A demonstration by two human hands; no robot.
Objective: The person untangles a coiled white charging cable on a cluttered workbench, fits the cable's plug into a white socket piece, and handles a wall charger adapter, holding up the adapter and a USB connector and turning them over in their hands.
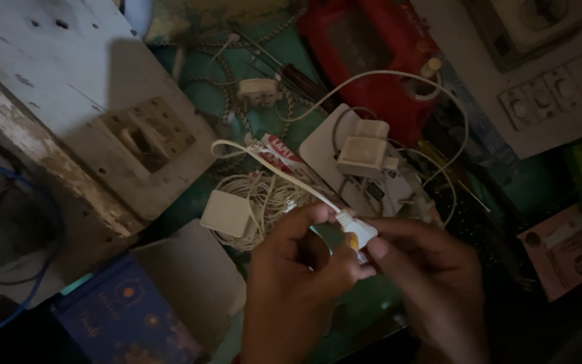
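Both my hands meet near the lower middle of the view around a small white plug (357, 230) with an orange part, at the end of a flat white cable (271, 165) that loops up to the left. My left hand (294, 283) pinches the plug from the left with thumb and fingers. My right hand (432, 283) grips it from the right. The light is dim, so the plug's details are unclear.
A white board with a socket plate (148, 135) lies at the left. White charger blocks (362, 155), a coil of white wire (264, 202), a square white adapter (227, 214), a red case (372, 40), a switch panel (554, 87) and a dark blue book (122, 317) crowd the green surface.
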